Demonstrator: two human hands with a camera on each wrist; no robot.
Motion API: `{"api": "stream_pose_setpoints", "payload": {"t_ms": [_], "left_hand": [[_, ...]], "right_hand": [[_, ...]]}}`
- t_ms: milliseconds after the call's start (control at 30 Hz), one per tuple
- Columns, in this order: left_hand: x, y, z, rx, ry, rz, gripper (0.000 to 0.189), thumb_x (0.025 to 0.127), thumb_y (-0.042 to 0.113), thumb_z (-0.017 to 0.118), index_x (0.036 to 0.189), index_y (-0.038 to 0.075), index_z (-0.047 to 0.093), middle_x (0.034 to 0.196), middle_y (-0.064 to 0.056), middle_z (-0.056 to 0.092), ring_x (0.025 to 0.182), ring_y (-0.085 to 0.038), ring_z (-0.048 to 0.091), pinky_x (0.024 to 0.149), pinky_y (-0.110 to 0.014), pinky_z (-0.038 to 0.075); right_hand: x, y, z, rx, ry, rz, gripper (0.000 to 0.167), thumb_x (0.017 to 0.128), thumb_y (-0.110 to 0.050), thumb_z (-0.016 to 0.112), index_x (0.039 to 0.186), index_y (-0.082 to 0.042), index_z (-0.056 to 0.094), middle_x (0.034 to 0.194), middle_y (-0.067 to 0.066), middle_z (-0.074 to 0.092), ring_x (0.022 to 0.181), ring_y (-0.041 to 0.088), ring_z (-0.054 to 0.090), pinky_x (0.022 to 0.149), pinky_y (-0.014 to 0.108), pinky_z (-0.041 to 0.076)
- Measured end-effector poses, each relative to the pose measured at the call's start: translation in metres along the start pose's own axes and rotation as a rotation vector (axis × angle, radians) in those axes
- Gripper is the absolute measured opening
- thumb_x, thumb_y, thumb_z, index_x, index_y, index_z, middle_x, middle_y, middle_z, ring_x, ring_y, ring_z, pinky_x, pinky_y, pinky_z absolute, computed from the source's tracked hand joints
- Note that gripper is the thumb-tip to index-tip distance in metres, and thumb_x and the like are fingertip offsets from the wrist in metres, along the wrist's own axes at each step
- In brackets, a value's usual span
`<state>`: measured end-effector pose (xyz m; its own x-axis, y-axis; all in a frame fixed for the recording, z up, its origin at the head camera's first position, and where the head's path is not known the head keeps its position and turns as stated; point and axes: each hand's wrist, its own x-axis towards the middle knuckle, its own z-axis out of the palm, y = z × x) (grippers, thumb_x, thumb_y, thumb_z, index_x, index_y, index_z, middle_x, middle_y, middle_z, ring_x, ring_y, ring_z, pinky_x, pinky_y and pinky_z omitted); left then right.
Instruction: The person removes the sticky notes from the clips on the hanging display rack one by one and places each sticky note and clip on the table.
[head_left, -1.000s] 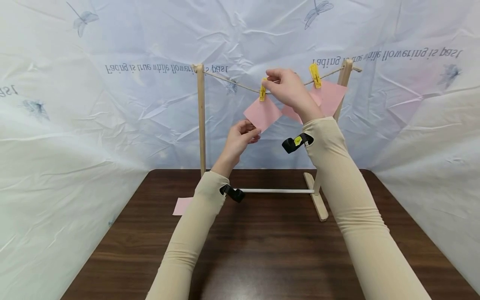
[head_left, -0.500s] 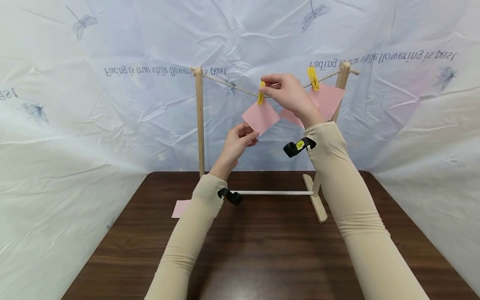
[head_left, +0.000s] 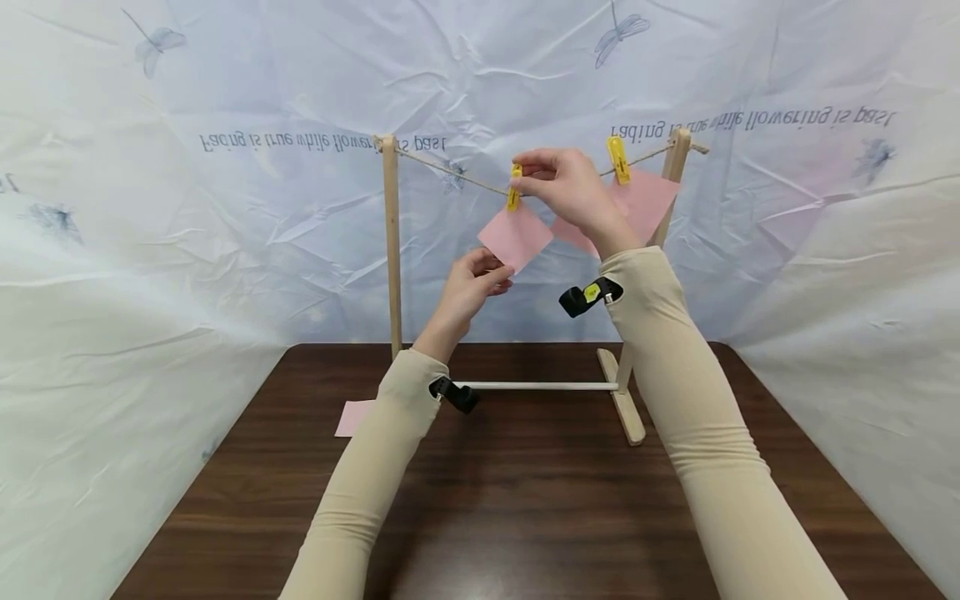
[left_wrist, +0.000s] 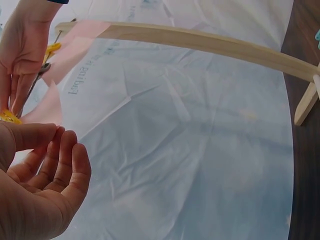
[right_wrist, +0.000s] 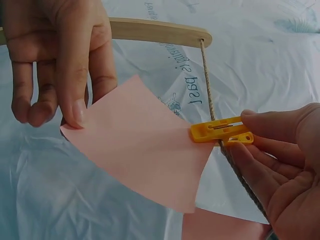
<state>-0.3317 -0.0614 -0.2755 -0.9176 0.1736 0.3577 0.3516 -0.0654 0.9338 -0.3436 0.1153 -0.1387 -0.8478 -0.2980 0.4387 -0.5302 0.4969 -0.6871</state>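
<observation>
Near the far edge of the table (head_left: 525, 475) stands the wooden frame (head_left: 392, 242) with rope (head_left: 450, 171). Your left hand (head_left: 467, 290) and right hand (head_left: 572, 187) are nearly closed: the left pinches the lower corner of the pink paper (head_left: 516, 237), hanging near the rope's middle; the right pinches its yellow clip (right_wrist: 217, 131).

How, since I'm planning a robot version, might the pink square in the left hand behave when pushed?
The pink square is likely bendy: its edges seem to bow in the right wrist view. It is probably light, looking paper-thin. It may pivot at the yellow clothespin, which grips it near one corner.
</observation>
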Motion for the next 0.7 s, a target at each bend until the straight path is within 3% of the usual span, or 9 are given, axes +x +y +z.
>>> {"api": "stream_pose_setpoints", "payload": {"t_ms": [267,467,700], "left_hand": [[0.001,-0.003,0.002,0.008,0.007,-0.009,0.026,0.097,0.009,0.068,0.121,0.0,0.063,0.101,-0.008,0.066,0.105,-0.046,0.063,0.088,-0.04,0.057],[0.005,-0.002,0.002,-0.004,0.017,-0.013,0.023,0.096,0.008,0.069,0.117,0.0,0.064,0.097,-0.006,0.066,0.103,-0.045,0.063,0.09,-0.043,0.056],[0.007,-0.001,0.0,-0.01,0.023,-0.028,0.023,0.096,0.008,0.07,0.117,0.001,0.064,0.098,-0.007,0.066,0.101,-0.042,0.065,0.094,-0.048,0.054]], "right_hand": [[-0.003,0.004,0.008,-0.015,0.111,-0.124,0.033,0.094,-0.018,0.074,0.125,-0.006,0.07,0.116,0.009,0.071,0.104,0.018,0.068,0.092,0.031,0.053],[-0.006,0.003,0.011,0.044,0.198,-0.178,0.024,0.093,-0.017,0.075,0.115,-0.008,0.075,0.106,0.007,0.074,0.092,0.014,0.07,0.085,0.029,0.055],[-0.008,-0.001,0.01,0.151,0.266,-0.223,0.016,0.092,-0.012,0.076,0.107,-0.006,0.078,0.097,0.005,0.076,0.09,0.025,0.072,0.082,0.029,0.057]]}}
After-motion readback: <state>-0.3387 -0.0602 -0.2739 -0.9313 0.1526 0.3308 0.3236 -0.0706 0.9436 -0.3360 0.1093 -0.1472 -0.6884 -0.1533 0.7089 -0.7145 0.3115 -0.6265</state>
